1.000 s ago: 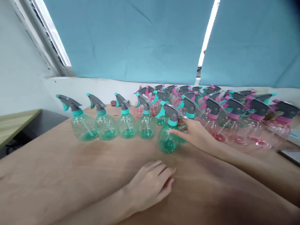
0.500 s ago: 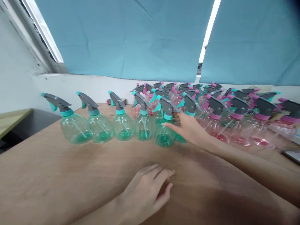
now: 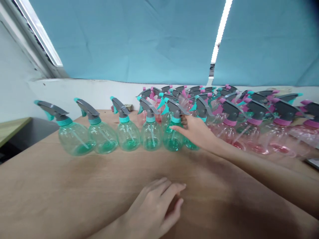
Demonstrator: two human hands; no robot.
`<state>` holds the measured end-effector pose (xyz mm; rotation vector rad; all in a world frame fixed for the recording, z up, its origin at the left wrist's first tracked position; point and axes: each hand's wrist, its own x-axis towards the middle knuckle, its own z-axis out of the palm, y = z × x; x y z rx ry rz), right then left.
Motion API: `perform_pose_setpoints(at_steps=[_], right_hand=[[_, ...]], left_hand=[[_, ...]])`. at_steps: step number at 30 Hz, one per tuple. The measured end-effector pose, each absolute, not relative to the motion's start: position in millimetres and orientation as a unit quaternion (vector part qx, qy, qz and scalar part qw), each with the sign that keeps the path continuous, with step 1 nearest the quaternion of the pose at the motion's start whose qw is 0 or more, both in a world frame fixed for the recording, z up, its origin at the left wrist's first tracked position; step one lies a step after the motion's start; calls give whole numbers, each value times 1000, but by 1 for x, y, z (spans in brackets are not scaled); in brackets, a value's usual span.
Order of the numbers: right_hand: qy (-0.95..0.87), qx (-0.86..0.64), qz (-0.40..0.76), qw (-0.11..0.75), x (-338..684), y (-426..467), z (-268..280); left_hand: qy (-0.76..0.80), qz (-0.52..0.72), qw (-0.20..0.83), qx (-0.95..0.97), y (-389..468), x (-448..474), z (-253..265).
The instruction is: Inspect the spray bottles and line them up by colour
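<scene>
Spray bottle (image 3: 173, 141), green, is held around its upper part by the right hand (image 3: 198, 131), just right of four similar green bottles (image 3: 129, 136). The left hand (image 3: 152, 202) is laid on the near tabletop (image 3: 74, 189), loosely curled, thumb parted.

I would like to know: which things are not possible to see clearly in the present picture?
Head view:
Right hand: some fingers partly hidden behind the held green bottle; exact grip unclear.
Back bottles: mostly covered by the front bottles; no sure count.
Rightmost pink bottle: cut off by the right edge.
Dark flat object: also cut off there; unidentifiable.
Small item behind a spray head: partly covered by it, too small to identify.
</scene>
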<state>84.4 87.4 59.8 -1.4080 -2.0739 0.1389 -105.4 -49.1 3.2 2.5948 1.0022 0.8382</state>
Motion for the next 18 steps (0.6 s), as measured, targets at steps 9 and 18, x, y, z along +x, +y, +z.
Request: perform_pose_setpoints(at_steps=[9,18], right_hand=[[-780,-540,39,312,81,92,59],[-786,-511,39,346,96,62,55]], left_hand=[[347,284,122,885,-49,-104,3],[348,284,124,885,-48,-105,4]])
